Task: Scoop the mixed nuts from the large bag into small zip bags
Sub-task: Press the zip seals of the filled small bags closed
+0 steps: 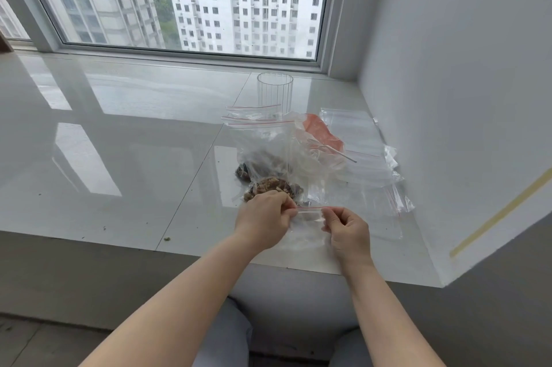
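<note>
A small clear zip bag (307, 226) with a red strip along its mouth is held just above the sill's front edge. My left hand (264, 219) pinches the left end of its mouth and my right hand (348, 230) pinches the right end. Just behind my left hand lies a small bag with brown mixed nuts (273, 186). Behind that stands the large clear bag (268, 151) with dark nuts at its bottom. A clear scoop with a thin handle (337, 151) rests in plastic to the right.
A clear ribbed cup (274, 92) stands behind the bags on the glossy white sill (134, 139). Several empty zip bags (367, 154) lie at the right near the white wall (463, 98). An orange-red piece (321, 130) shows through the plastic. The window runs along the back.
</note>
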